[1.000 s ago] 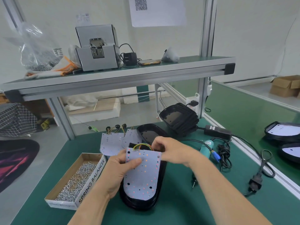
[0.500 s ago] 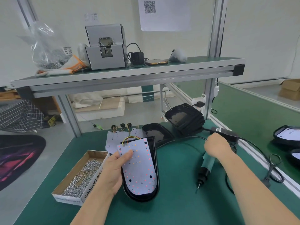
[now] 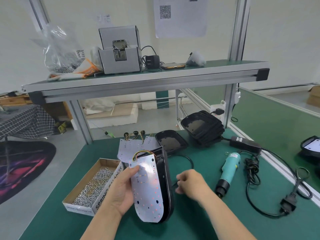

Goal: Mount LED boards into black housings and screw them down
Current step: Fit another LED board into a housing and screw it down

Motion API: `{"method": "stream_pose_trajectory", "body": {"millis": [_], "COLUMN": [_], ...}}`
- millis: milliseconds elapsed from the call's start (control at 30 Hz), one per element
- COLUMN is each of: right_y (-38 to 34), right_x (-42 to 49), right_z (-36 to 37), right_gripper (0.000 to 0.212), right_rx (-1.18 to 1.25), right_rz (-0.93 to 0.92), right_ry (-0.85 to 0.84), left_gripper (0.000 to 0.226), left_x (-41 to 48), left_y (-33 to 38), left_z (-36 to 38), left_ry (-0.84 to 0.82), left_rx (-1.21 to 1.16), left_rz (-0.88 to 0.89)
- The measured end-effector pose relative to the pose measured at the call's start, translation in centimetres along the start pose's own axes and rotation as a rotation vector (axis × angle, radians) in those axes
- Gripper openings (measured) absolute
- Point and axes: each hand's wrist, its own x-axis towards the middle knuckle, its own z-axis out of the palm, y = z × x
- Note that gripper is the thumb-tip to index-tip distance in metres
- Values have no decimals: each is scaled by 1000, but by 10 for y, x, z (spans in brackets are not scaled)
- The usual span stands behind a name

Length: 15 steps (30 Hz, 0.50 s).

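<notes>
Now left hand (image 3: 119, 189) fingers (image 3: 133, 168) clamp LED board (image 3: 147, 187) to housing (image 3: 166, 177); right hand (image 3: 190, 182) curled beside, maybe empty.

White LED board (image 3: 147, 187) sits in tilted black housing (image 3: 167, 184).

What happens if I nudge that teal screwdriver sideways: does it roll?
It would likely roll somewhat: the teal electric screwdriver lies on its side and its barrel is round. The bundled cable beside it would probably drag and stop it soon.
</notes>
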Motion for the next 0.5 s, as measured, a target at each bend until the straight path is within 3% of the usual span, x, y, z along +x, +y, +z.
{"method": "stream_pose_trajectory", "body": {"millis": [67,200,267,367,433,500], "right_y": [5,0,-3,-8,-11,-13], "right_x": [1,-4,0,10,13,11], "right_z": [9,17,18,13,10,4], "right_gripper": [22,32,31,27,58,66], "right_rx": [142,621,523,474,630,665], "right_rz": [-40,-110,-154,-278,-400,-479], "right_ry": [-54,-463,-358,85,15,-190], "left_gripper": [15,34,38,39,43,44], "left_x": [0,-1,-2,-4,-3,-4], "left_y": [0,-3,-4,-2,-1,0], "left_z": [-1,2,4,6,6,5], "left_ry": [-10,-73,-80,-104,-105,-114], "left_rx": [-18,-25,10,94,117,128], "left_rz": [-1,-4,-30,-37,-27,-17]}}
